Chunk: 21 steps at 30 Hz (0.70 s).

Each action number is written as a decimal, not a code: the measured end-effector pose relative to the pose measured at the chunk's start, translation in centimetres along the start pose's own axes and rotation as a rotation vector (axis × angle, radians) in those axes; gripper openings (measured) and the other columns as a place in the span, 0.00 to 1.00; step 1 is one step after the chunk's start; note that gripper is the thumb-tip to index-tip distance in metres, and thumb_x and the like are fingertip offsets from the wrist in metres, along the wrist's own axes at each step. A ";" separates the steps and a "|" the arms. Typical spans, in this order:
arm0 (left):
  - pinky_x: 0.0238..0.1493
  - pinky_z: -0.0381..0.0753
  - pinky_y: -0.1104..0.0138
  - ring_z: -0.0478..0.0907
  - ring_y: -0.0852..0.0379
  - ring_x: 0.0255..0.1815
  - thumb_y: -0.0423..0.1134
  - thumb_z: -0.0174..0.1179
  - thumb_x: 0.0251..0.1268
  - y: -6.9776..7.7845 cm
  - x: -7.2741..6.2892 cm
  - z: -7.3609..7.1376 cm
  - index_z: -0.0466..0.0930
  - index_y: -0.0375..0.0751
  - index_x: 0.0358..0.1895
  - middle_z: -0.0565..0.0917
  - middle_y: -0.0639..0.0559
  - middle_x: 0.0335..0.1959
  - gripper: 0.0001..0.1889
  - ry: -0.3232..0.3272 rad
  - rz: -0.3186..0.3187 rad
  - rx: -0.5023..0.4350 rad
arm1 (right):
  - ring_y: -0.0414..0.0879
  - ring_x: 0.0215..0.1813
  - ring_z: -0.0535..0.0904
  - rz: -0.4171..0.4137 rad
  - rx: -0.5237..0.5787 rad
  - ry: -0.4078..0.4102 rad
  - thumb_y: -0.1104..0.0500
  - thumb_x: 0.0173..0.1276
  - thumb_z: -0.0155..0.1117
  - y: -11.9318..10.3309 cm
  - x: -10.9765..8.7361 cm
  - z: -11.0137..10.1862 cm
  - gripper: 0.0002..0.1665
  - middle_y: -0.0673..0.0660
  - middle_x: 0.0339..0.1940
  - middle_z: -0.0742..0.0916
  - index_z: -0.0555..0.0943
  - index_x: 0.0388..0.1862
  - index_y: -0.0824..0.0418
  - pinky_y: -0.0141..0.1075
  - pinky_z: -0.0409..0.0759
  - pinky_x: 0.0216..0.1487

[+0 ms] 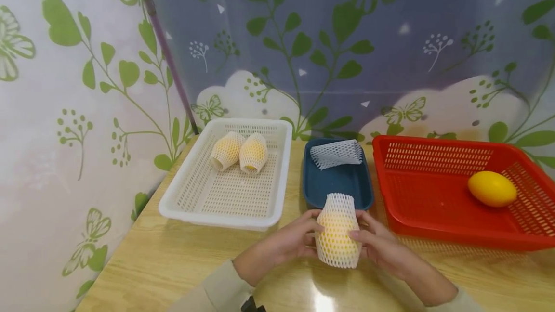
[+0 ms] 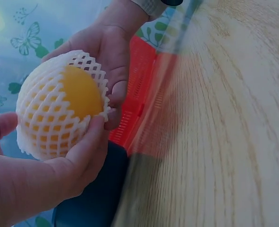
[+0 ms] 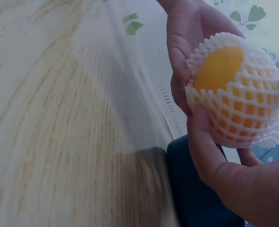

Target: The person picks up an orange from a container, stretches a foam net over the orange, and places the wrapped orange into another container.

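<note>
Between both hands, just in front of the blue tray, is a smooth yellow oval fruit (image 2: 82,92) in a white foam net sleeve (image 1: 338,235). My left hand (image 1: 295,240) grips its left side, with fingers and thumb around the net. On the other side, my right hand (image 1: 381,247) holds it with the thumb on the net's front. In the head view the sleeve's narrow end points up and away. Both wrist views show bare yellow skin at the sleeve's near opening. The fruit's far side is hidden.
Two net-wrapped yellow fruits (image 1: 253,153) lie in a white basket (image 1: 225,220) at left. A blue tray (image 1: 336,184) in the middle holds flat white foam netting (image 1: 337,153). At right, a red basket (image 1: 433,196) contains a bare yellow fruit (image 1: 492,188). A patterned curtain hangs behind the wooden table (image 1: 143,268).
</note>
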<state>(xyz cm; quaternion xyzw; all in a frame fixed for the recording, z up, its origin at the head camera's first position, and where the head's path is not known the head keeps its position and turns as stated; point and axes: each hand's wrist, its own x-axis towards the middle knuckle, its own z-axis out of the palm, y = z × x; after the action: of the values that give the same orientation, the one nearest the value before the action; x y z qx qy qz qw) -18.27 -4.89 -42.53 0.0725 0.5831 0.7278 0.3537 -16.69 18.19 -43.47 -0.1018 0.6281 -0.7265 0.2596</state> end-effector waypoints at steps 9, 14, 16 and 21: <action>0.44 0.77 0.62 0.73 0.52 0.45 0.39 0.43 0.59 -0.3 0.3 0.0 0.57 0.41 0.71 0.72 0.44 0.52 0.32 -0.008 0.014 -0.080 | 0.52 0.57 0.72 0.001 -0.098 0.043 0.56 0.73 0.55 -0.2 0.1 0.6 0.36 0.66 0.63 0.67 0.51 0.71 0.66 0.43 0.78 0.57; 0.40 0.76 0.65 0.71 0.55 0.41 0.38 0.42 0.59 -0.5 0.4 0.0 0.57 0.39 0.71 0.72 0.46 0.46 0.33 -0.019 0.019 -0.114 | 0.53 0.52 0.76 0.037 -0.118 0.087 0.54 0.72 0.58 -0.7 0.2 1.0 0.39 0.68 0.61 0.67 0.51 0.71 0.66 0.45 0.80 0.54; 0.42 0.76 0.64 0.70 0.55 0.42 0.37 0.41 0.59 -0.6 0.5 0.0 0.56 0.38 0.72 0.72 0.47 0.47 0.33 -0.032 0.014 -0.139 | 0.53 0.50 0.77 0.055 -0.130 0.109 0.54 0.71 0.60 -0.9 0.2 1.2 0.39 0.68 0.60 0.68 0.51 0.71 0.65 0.45 0.80 0.53; 0.46 0.75 0.60 0.70 0.53 0.46 0.37 0.39 0.60 -0.9 0.6 -0.1 0.52 0.38 0.74 0.73 0.48 0.51 0.35 -0.059 0.002 -0.202 | 0.52 0.48 0.77 0.084 -0.173 0.156 0.53 0.69 0.62 -1.0 0.4 1.5 0.40 0.65 0.56 0.70 0.53 0.70 0.65 0.44 0.81 0.51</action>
<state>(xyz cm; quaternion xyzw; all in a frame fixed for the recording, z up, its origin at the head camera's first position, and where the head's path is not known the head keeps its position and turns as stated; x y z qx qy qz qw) -18.41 -4.51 -43.55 0.0586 0.4962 0.7807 0.3752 -16.56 16.73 -42.29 -0.0407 0.7103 -0.6639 0.2303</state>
